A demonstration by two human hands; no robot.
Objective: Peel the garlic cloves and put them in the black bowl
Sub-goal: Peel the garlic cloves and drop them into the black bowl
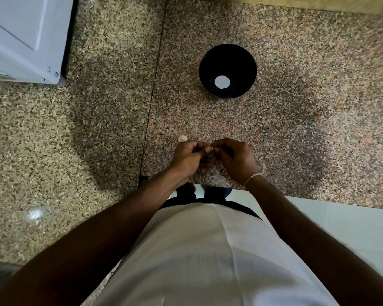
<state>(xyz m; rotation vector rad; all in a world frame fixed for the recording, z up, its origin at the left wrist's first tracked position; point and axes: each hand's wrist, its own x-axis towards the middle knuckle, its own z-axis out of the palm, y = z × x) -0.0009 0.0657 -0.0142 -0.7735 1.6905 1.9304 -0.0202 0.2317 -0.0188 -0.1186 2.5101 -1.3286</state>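
Hands meet over a granite counter [296, 129]: left hand [187, 159] and right hand [237, 160], fingers curled, pinch a small pale garlic clove [212, 149] between them. Another clove [182, 138] lies just beyond the left hand; black bowl [227, 60] sits farther away.

Honestly there's nothing readable here. No words, brand names or numbers anywhere. Closest thing is the white appliance [24, 38] at the far left, which has a couple of tiny square marks near its lower corner, but they're way too small to make out. The black bowl [228, 62] carries no label either.
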